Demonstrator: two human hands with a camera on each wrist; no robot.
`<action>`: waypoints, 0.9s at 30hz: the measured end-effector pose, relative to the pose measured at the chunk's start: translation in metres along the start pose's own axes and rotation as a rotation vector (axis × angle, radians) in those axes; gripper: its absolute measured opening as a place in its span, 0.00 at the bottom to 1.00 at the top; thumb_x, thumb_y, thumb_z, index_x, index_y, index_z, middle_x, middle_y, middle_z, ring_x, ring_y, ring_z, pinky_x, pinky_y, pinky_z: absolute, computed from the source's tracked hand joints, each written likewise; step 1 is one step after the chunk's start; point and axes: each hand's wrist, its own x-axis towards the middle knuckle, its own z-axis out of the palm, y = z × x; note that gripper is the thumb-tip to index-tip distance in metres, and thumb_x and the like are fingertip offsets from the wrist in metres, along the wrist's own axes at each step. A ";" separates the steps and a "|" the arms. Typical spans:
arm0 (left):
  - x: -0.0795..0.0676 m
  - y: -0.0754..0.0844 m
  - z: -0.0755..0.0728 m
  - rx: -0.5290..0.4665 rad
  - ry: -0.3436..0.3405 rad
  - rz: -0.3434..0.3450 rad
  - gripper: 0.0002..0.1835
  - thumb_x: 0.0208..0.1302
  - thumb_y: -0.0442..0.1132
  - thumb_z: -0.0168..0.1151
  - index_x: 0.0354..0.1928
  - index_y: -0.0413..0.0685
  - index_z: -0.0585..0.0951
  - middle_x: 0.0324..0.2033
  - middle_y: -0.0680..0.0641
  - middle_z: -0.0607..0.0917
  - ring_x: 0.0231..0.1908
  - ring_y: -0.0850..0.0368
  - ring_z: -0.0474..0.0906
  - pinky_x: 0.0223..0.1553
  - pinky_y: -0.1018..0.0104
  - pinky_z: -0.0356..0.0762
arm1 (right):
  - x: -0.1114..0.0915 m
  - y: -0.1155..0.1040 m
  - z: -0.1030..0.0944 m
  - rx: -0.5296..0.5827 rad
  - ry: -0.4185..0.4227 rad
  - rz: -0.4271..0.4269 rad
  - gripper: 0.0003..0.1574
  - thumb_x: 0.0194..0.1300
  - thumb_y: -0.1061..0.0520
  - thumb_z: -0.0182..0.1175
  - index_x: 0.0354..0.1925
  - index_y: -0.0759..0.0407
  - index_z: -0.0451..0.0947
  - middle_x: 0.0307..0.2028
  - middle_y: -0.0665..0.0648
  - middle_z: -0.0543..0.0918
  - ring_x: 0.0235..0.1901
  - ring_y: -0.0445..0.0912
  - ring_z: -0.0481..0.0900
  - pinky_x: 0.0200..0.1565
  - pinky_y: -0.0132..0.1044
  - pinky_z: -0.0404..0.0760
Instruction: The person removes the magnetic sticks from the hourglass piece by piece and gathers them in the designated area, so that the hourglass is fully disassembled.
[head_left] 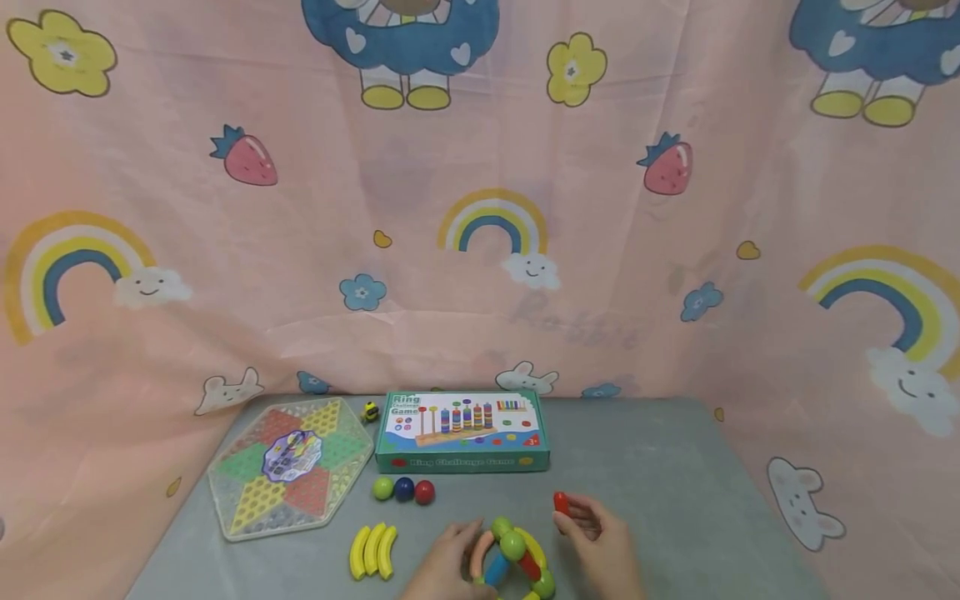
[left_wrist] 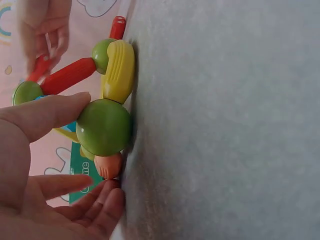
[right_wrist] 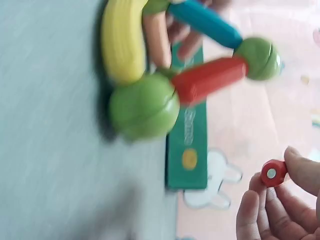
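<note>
A toy frame of magnetic rods and green balls stands on the table, with a green ball (head_left: pixel 512 546) at its top. A blue rod (head_left: pixel 496 570), a red rod (head_left: pixel 529 567) and a curved orange rod (head_left: pixel 482 557) join its balls. My left hand (head_left: pixel 447 567) holds the frame's near left corner, thumb against a green ball (left_wrist: pixel 104 127) and other fingers by the orange rod (left_wrist: pixel 108 165). Right of the frame, my right hand (head_left: pixel 603 546) pinches a loose red magnetic rod (right_wrist: pixel 273 173) between thumb and fingers, its silvery end showing.
Several curved yellow rods (head_left: pixel 372 551) lie left of the frame. Behind them sit a green ball (head_left: pixel 383 488), a blue ball (head_left: pixel 404 489) and a red ball (head_left: pixel 424 492). A game box (head_left: pixel 462 461), a hexagonal board (head_left: pixel 247 461) and a small yellow-black toy (head_left: pixel 371 411) are farther back.
</note>
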 end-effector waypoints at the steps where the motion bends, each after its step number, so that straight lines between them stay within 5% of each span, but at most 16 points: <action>1: -0.001 0.001 0.001 0.012 -0.001 -0.013 0.46 0.51 0.45 0.78 0.71 0.38 0.70 0.58 0.41 0.75 0.58 0.38 0.73 0.61 0.37 0.72 | 0.001 0.004 -0.004 -0.001 0.014 0.020 0.31 0.60 0.44 0.72 0.53 0.63 0.82 0.40 0.57 0.88 0.35 0.44 0.86 0.35 0.36 0.86; 11: -0.007 0.004 0.005 0.036 -0.021 -0.013 0.43 0.50 0.39 0.79 0.70 0.40 0.71 0.51 0.47 0.73 0.47 0.51 0.73 0.54 0.49 0.78 | 0.011 0.037 -0.044 -0.069 0.056 0.075 0.55 0.49 0.22 0.67 0.56 0.65 0.81 0.42 0.61 0.89 0.37 0.47 0.86 0.39 0.41 0.86; 19: -0.006 0.008 0.004 0.086 -0.042 -0.026 0.38 0.53 0.36 0.76 0.68 0.44 0.74 0.58 0.43 0.76 0.57 0.41 0.75 0.61 0.38 0.73 | 0.023 0.064 -0.065 -0.253 -0.051 0.074 0.36 0.61 0.36 0.70 0.50 0.66 0.83 0.39 0.60 0.88 0.38 0.51 0.86 0.39 0.47 0.85; 27: -0.005 0.004 0.006 0.078 -0.008 -0.022 0.38 0.51 0.35 0.76 0.67 0.41 0.74 0.59 0.41 0.77 0.59 0.38 0.74 0.62 0.35 0.70 | 0.029 0.078 -0.068 -0.335 -0.098 0.093 0.35 0.58 0.39 0.73 0.45 0.69 0.83 0.29 0.52 0.85 0.30 0.44 0.80 0.34 0.41 0.81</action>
